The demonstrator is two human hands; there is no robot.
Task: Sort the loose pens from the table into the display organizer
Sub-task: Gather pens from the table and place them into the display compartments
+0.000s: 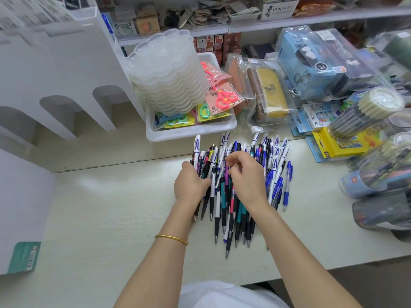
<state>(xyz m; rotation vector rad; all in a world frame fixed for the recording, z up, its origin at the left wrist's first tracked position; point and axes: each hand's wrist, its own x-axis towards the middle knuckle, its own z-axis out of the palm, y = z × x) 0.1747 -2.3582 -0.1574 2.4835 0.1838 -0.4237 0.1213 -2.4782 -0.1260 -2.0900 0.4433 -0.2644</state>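
While the pens (pixel 235 185) lie lengthwise, tips toward me, I note left hand (pixel 191 183) clasps a bundle; right hand (pixel 245 174) pinches one; organizer (pixel 66 85) lies far left.

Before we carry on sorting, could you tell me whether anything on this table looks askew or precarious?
Yes: the stack of clear plastic trays leans to the right inside the white bin, and that bin overhangs the step in the table. The pens lie in a loose heap under both hands, but nothing looks spilled or broken.
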